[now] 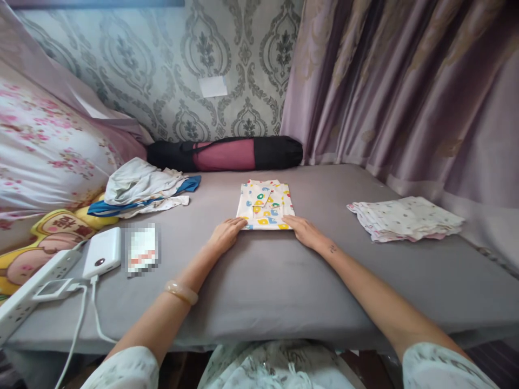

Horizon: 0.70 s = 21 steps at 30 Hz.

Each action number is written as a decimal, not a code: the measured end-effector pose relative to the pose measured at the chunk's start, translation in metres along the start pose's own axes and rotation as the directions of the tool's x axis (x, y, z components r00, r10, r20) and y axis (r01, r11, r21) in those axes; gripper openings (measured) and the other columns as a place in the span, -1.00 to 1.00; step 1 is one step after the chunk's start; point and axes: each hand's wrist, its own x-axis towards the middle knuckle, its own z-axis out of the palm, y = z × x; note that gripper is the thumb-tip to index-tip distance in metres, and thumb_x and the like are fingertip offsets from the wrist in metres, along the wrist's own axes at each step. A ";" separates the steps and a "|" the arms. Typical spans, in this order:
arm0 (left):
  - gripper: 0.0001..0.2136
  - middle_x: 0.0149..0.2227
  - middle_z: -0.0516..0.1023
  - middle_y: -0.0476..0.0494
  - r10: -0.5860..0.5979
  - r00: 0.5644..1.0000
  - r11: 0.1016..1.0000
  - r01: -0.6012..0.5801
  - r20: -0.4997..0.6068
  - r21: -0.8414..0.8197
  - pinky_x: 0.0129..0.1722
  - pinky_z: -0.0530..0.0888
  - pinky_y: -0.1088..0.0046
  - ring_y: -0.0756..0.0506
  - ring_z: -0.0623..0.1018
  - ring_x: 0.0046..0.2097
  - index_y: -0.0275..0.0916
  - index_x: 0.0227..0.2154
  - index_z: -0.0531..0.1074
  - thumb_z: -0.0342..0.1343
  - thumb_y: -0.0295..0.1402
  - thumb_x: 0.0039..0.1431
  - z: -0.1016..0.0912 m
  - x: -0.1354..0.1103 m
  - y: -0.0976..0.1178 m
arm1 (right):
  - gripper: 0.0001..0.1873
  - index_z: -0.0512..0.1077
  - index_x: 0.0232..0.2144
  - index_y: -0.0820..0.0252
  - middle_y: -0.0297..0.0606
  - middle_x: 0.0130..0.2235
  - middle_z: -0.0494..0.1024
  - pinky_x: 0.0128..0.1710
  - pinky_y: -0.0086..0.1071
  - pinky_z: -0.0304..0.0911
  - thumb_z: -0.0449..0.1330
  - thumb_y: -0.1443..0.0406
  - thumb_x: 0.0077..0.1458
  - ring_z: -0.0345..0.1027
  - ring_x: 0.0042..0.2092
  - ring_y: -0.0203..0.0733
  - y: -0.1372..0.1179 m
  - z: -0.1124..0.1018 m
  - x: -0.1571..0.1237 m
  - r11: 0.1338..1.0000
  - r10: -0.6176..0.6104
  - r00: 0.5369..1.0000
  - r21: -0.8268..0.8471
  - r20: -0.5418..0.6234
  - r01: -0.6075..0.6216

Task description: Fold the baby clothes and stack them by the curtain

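Note:
A small folded shirt (265, 208), white with yellow, blue and green prints, lies on the grey bed sheet in front of me. My left hand (227, 233) grips its near left corner, fingers close together. At the near right corner, my right hand (305, 231) holds the cloth in the same way. The shirt's neckline points away from me, and its sleeves look folded over the middle. My thumbs are mostly hidden, so I cannot see how far they reach under the cloth.
A stack of folded white cloths (405, 217) sits right. Crumpled clothes (141, 183) lie left, near a yellow cushion (60, 227), a white power bank (102, 251), a power strip (40, 292) and cables. A black and maroon bag (225, 154) lies along the wall, beside curtains (365, 81).

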 end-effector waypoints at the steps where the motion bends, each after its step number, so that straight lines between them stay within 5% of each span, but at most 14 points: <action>1: -0.43 0.18 0.38 -0.22 -0.004 1.000 1.000 0.004 0.002 0.000 0.19 0.30 0.31 -0.10 0.37 0.20 -0.22 0.10 0.31 -0.11 -0.68 -0.02 -0.001 -0.002 -0.002 | -0.27 0.27 0.21 0.22 -0.13 0.23 0.30 0.23 -0.21 0.10 -0.11 0.62 -0.01 0.12 0.26 -0.17 0.001 -0.001 -0.001 1.000 -0.004 1.000 0.002 0.004 0.004; 9: -0.39 0.18 0.38 -0.20 0.053 0.998 0.998 -0.052 0.037 -0.021 0.24 0.23 0.21 -0.09 0.40 0.18 -0.23 0.12 0.31 -0.14 -0.69 -0.04 -0.028 -0.023 0.012 | -0.26 0.29 0.20 0.16 -0.16 0.21 0.34 0.22 -0.16 0.13 -0.09 0.62 -0.02 0.19 0.23 -0.15 -0.009 -0.020 -0.027 0.997 -0.075 0.997 0.011 -0.030 0.075; 14: -0.50 0.06 0.51 -0.15 0.123 0.991 0.971 -0.109 0.053 -0.214 0.13 0.35 0.28 -0.09 0.50 0.06 -0.17 0.09 0.36 -0.16 -0.61 0.12 -0.059 -0.060 0.033 | -0.30 0.30 0.19 0.18 -0.16 0.18 0.38 0.18 -0.18 0.18 -0.10 0.58 0.01 0.26 0.18 -0.12 -0.036 -0.048 -0.072 0.990 -0.122 0.988 0.086 0.097 0.114; 21: -0.73 -0.24 0.61 -0.09 -0.127 0.985 0.760 0.174 0.120 -0.626 -0.38 0.42 0.55 -0.04 0.54 -0.30 -0.17 -0.10 0.50 -0.04 -0.27 0.25 -0.089 -0.073 0.046 | -0.58 0.46 0.04 0.06 -0.28 0.02 0.54 0.01 -0.33 0.28 0.03 0.35 0.18 0.43 0.00 -0.11 -0.056 -0.103 -0.083 0.925 -0.052 0.984 0.379 0.173 -0.018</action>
